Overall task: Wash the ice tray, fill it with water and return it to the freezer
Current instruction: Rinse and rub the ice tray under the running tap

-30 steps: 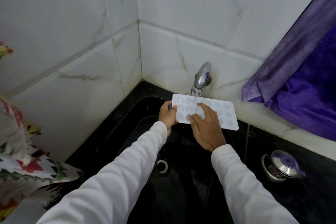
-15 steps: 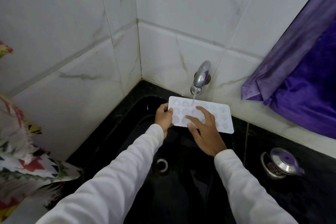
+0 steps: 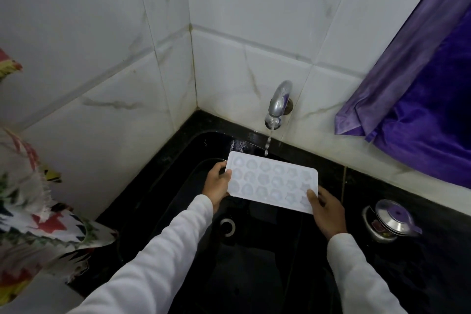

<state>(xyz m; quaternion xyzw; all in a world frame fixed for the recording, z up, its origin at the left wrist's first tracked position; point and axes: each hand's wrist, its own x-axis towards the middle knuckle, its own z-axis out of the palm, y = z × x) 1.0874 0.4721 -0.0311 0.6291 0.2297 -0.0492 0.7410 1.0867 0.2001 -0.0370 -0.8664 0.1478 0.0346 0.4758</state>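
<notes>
White plastic, the ice tray (image 3: 270, 181) hangs roughly level over the black sink (image 3: 254, 275). On my feed the left hand (image 3: 216, 183) grips its left end, thumb on top, and the right hand (image 3: 327, 209) pinches the near right corner. The tap (image 3: 279, 104) runs a thin stream to the tray's far edge (onto it or behind it, I cannot tell). A steel lidded pot (image 3: 392, 219) stands right of the sink.

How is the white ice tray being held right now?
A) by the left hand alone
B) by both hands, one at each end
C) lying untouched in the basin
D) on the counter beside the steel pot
B: the left hand grips one end of the ice tray and the right hand grips the other, above the black sink.
</notes>
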